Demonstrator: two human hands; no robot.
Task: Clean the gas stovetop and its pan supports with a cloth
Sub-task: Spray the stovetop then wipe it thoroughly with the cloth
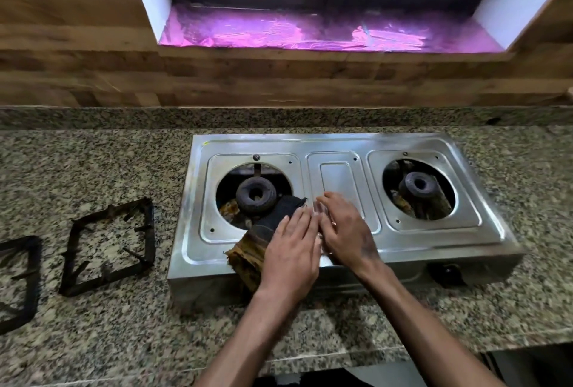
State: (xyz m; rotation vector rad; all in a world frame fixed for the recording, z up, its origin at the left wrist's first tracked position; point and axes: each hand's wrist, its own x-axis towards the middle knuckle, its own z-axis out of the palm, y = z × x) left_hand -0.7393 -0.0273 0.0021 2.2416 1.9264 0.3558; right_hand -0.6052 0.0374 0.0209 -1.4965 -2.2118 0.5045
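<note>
A steel two-burner gas stovetop [339,175] sits on the granite counter with both pan supports taken off. A dark and brown striped cloth [254,247] lies over its front left part, reaching the left burner [256,194]. My left hand [291,259] lies flat on the cloth, fingers together. My right hand [344,228] rests beside it on the steel between the burners, fingers spread, blurred by motion. One black pan support [108,247] lies on the counter left of the stove. A second pan support [18,281] is at the far left edge, partly cut off.
The right burner [418,186] sits bare in its round opening. A black knob [446,272] is on the stove's front right. The granite counter [93,163] runs to a wood-look wall and a windowsill lined with pink foil [310,33].
</note>
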